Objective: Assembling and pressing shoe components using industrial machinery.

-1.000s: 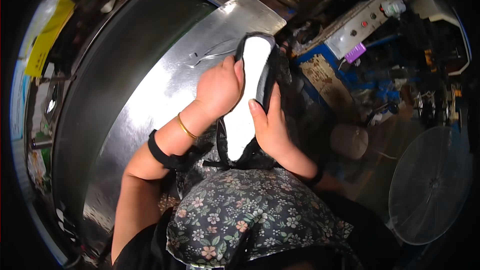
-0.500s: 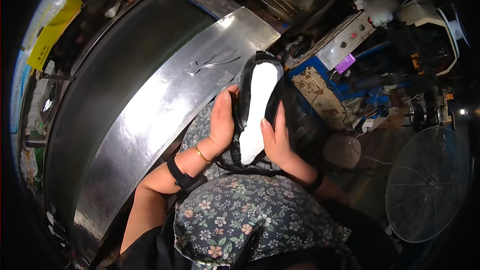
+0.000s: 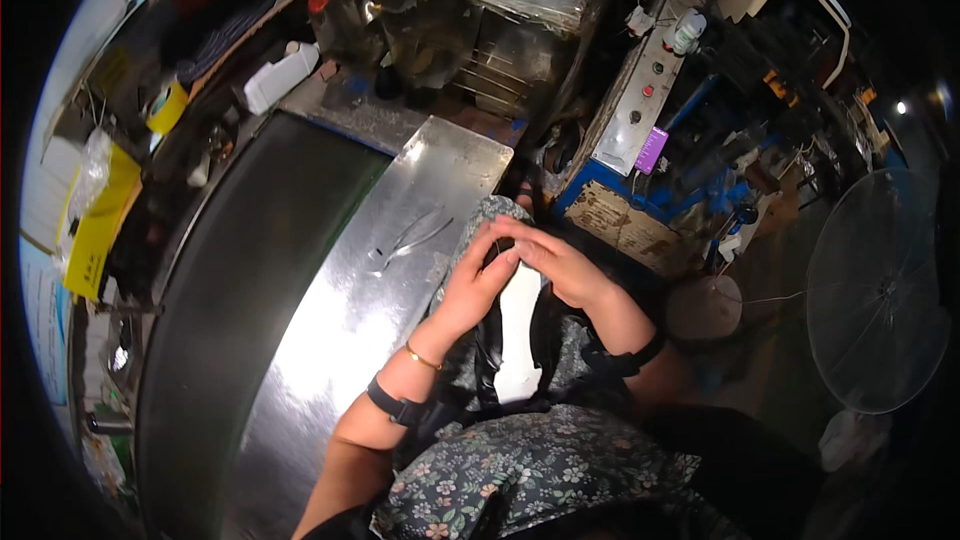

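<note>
On my lap lies a black shoe with its underside up, a long white insole (image 3: pixel 519 325) showing along its middle. My left hand (image 3: pixel 474 280) is wrapped over the shoe's far end from the left, fingers bent across it. From the right, my right hand (image 3: pixel 563 267) closes over the same end, and the fingertips and thumbs of both hands meet there. Much of the black upper is hidden beneath my hands. To the left, a pincer-like metal tool (image 3: pixel 417 241) rests on the shiny metal sheet (image 3: pixel 330 330).
A dark belt (image 3: pixel 235 290) runs along the sheet's left side. Beyond stand a white plastic bottle (image 3: pixel 282 78) and a wire rack (image 3: pixel 493 80). At right are a control panel (image 3: pixel 640 100), a blue-framed machine (image 3: pixel 622 195), a round stool (image 3: pixel 705 307) and a fan (image 3: pixel 880 290).
Both hands have slid from the shoe's sides to its far end and come together over it. The shoe sits lower in view, and my head view has shifted.
</note>
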